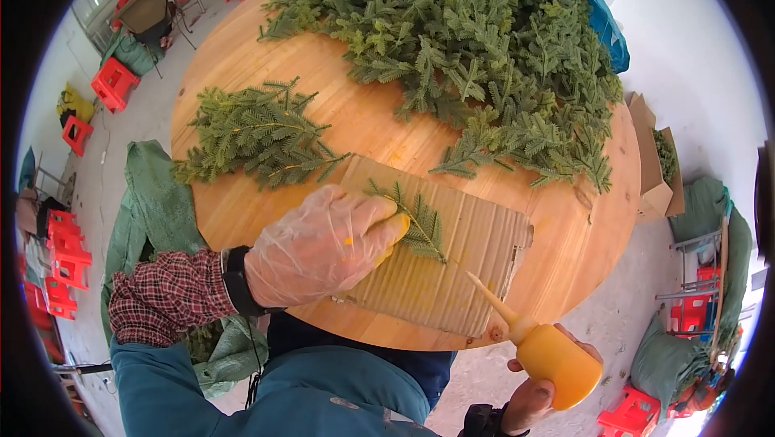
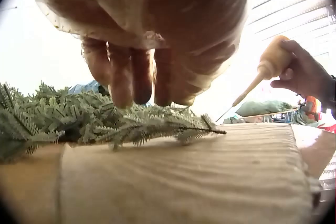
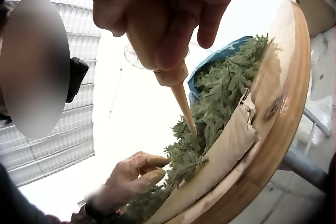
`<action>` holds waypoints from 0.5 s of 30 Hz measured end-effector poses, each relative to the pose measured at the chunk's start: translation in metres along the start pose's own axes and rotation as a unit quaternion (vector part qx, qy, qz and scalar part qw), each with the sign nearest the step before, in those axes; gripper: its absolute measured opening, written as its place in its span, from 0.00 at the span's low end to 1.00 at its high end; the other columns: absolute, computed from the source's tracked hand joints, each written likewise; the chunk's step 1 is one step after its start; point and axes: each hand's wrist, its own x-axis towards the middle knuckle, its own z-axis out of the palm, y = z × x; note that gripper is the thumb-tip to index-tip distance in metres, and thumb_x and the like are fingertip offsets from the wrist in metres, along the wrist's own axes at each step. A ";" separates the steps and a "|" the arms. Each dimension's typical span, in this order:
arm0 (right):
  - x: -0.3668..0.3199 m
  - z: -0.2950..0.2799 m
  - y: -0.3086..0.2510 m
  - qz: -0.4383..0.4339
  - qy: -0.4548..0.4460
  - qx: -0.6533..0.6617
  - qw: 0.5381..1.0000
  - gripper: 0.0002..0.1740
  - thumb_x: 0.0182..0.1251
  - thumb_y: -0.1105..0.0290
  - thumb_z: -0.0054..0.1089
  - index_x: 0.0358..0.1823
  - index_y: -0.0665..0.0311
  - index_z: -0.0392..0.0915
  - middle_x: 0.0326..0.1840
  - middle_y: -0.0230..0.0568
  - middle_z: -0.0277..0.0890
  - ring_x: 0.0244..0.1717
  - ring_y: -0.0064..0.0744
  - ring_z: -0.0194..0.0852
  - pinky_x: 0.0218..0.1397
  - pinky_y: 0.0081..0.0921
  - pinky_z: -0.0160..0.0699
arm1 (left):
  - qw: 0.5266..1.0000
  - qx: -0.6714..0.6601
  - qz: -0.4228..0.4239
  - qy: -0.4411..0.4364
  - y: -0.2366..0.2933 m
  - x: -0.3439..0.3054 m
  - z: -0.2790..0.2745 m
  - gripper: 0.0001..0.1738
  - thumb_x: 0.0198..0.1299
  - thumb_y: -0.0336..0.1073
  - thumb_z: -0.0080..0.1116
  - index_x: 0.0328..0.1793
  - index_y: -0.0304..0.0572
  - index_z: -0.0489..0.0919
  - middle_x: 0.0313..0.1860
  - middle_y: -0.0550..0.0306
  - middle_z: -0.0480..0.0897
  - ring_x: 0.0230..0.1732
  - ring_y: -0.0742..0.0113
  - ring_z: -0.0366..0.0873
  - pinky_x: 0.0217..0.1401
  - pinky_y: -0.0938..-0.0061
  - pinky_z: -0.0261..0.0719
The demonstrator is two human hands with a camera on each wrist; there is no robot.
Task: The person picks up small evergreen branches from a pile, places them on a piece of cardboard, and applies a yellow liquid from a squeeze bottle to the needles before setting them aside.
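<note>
Round wooden desk (image 1: pixel 601 219) bearing cardboard (image 1: pixel 476 227); over it a green sprig (image 1: pixel 424 231) slants, pinched by the gloved left hand (image 1: pixel 323 243), the nearer one. Its stem end (image 1: pixel 441 259) points nearward and right, just beside the nozzle (image 1: pixel 491 297) of a yellow bottle (image 1: pixel 561 366) the right hand (image 1: pixel 533 401) grips.

Red stools (image 1: pixel 115 83) at left; cardboard box (image 1: pixel 653 188), green sack (image 1: pixel 660 363) at right.

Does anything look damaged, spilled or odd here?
Yes. The brown corrugated cardboard sheet on the round wooden table has a ragged, torn right edge in the head view, unlike its straight far edge, and yellow smears mark the clear plastic glove on the left hand.
</note>
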 end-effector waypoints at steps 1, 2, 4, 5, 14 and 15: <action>-0.001 -0.001 0.004 -0.015 -0.006 0.028 0.999 0.48 0.62 0.38 0.66 0.68 0.68 0.59 0.59 0.58 0.74 0.39 0.46 0.81 0.30 0.30 0.82 | 1.000 -0.001 -0.019 0.008 0.000 0.003 -0.005 0.30 0.58 0.40 0.64 0.68 0.45 0.76 0.64 0.52 0.75 0.63 0.54 0.76 0.69 0.58 0.71; -0.003 -0.004 0.006 -0.030 -0.012 0.056 0.998 0.46 0.66 0.40 0.64 0.70 0.69 0.59 0.59 0.59 0.74 0.41 0.47 0.79 0.32 0.32 0.80 | 0.999 -0.002 -0.038 0.017 0.000 0.007 -0.008 0.29 0.58 0.39 0.64 0.68 0.46 0.76 0.62 0.53 0.76 0.61 0.54 0.77 0.69 0.57 0.71; -0.007 -0.011 0.006 -0.031 -0.004 0.038 0.999 0.46 0.66 0.40 0.64 0.71 0.69 0.59 0.59 0.59 0.74 0.41 0.47 0.79 0.32 0.32 0.80 | 0.999 -0.005 -0.012 0.039 -0.003 0.018 -0.004 0.30 0.57 0.38 0.65 0.68 0.47 0.76 0.60 0.53 0.76 0.59 0.55 0.77 0.69 0.56 0.71; -0.007 -0.012 0.004 -0.032 0.003 0.020 0.999 0.47 0.66 0.40 0.64 0.71 0.69 0.59 0.60 0.59 0.74 0.41 0.47 0.80 0.32 0.32 0.81 | 0.998 -0.007 0.012 0.060 -0.006 0.024 -0.001 0.30 0.57 0.38 0.65 0.68 0.48 0.76 0.59 0.54 0.76 0.58 0.55 0.77 0.68 0.55 0.72; -0.001 -0.011 -0.001 -0.028 0.008 0.024 0.999 0.43 0.68 0.43 0.62 0.69 0.70 0.61 0.57 0.56 0.74 0.42 0.46 0.79 0.38 0.35 0.80 | 0.947 0.222 -0.061 0.225 -0.047 0.000 -0.034 0.28 0.62 0.33 0.57 0.71 0.51 0.73 0.53 0.53 0.77 0.55 0.55 0.76 0.65 0.53 0.74; -0.001 -0.010 -0.002 -0.027 0.008 0.026 0.999 0.43 0.68 0.43 0.62 0.69 0.70 0.61 0.57 0.56 0.74 0.42 0.46 0.79 0.38 0.35 0.80 | 0.926 0.271 -0.106 0.239 -0.059 -0.009 -0.044 0.29 0.62 0.34 0.57 0.72 0.54 0.72 0.54 0.54 0.77 0.55 0.56 0.76 0.65 0.53 0.74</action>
